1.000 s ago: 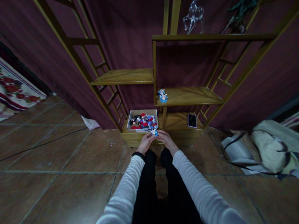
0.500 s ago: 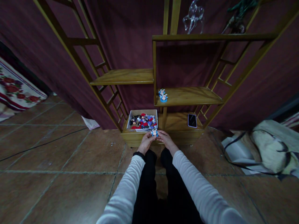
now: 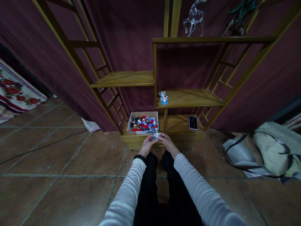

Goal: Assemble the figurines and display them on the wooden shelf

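Between my left hand (image 3: 148,143) and my right hand (image 3: 166,140) is a small blue-and-white figurine (image 3: 156,135), gripped by the fingers of both. They hold it just in front of the low wooden cabinet, near a white cardboard box (image 3: 129,126). Inside the box lie many small figurines (image 3: 145,122) in red, blue, white and black. Two similar blue-and-white figurines (image 3: 164,99) stand close together at the left end of the middle shelf (image 3: 192,98).
A dark-screened phone (image 3: 193,122) lies on the lower cabinet top. On the upper shelf stand a clear glass horse (image 3: 194,19) and a dark green ornament (image 3: 238,20). A bag (image 3: 270,152) rests on the floor at right; a black cable (image 3: 44,147) crosses the tiles at left.
The figurine has turned a little in my fingers and shifted slightly to the right. Both hands still grip it, and the camera view has moved a touch.
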### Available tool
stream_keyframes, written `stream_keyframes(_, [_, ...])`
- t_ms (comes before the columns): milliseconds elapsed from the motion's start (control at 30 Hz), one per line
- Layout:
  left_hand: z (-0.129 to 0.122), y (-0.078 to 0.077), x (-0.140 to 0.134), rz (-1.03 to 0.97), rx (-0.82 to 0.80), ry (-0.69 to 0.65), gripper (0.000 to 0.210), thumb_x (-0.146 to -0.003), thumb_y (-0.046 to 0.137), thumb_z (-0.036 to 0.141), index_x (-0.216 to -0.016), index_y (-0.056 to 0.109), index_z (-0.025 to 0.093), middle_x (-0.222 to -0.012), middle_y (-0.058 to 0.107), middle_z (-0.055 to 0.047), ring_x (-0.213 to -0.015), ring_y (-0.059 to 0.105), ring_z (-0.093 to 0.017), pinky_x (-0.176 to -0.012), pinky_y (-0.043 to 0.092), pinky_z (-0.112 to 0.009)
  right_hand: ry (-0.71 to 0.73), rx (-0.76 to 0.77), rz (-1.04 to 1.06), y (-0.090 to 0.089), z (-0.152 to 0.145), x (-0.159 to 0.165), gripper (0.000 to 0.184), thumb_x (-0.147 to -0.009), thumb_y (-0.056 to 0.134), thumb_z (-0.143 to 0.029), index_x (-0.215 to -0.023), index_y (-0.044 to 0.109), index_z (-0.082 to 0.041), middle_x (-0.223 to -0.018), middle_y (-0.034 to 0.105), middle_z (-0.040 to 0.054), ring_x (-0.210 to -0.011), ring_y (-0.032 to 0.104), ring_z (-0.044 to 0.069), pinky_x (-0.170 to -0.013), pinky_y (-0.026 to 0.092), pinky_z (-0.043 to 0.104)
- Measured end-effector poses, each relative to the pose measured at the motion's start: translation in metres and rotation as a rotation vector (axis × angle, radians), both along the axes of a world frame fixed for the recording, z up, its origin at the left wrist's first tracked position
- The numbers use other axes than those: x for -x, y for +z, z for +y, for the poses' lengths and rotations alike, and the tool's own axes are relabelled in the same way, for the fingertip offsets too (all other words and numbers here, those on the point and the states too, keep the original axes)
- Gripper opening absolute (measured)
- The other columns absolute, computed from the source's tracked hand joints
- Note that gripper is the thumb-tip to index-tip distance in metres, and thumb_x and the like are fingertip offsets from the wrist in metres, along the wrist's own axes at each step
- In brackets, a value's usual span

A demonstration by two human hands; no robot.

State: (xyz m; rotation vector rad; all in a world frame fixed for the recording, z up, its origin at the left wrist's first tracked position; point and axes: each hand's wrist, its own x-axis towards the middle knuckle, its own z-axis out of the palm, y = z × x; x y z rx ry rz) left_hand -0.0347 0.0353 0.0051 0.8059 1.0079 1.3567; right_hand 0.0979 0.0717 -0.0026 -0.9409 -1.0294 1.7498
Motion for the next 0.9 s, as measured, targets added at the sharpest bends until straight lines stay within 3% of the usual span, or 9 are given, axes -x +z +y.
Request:
stream_keyframes(433, [0.003, -0.004, -0.004, 0.033, -0.034, -0.015, 0.042, -0.053, 0.078, 0.021, -0.092, 0.065, 0.015, -0.090, 0.066, -0.006, -0.076, 0.058, -0.014, -0.078, 0.042, -0.028, -0.029, -0.003, 0.005, 0.000, 0.000, -0.004, 0.035, -0.056, 0.073, -0.040, -0.084, 0.066, -0.021, -0.090, 0.067, 0.0023, -0.085, 0.061, 0.017, -0.076, 0.047, 0.030])
stream_keyframes(900, [0.007, -0.005, -0.010, 0.053, -0.057, -0.070, 0.041, -0.054, 0.079, 0.021, -0.092, 0.065, 0.015, -0.089, 0.067, -0.007, -0.080, 0.061, -0.016, -0.083, 0.042, -0.030, -0.086, -0.122, 0.006, 0.003, 0.002, -0.013, 0.038, -0.053, 0.076, -0.031, -0.088, 0.064, -0.023, -0.086, 0.065, 0.0000, -0.085, 0.058, 0.018, -0.078, 0.043, 0.030])
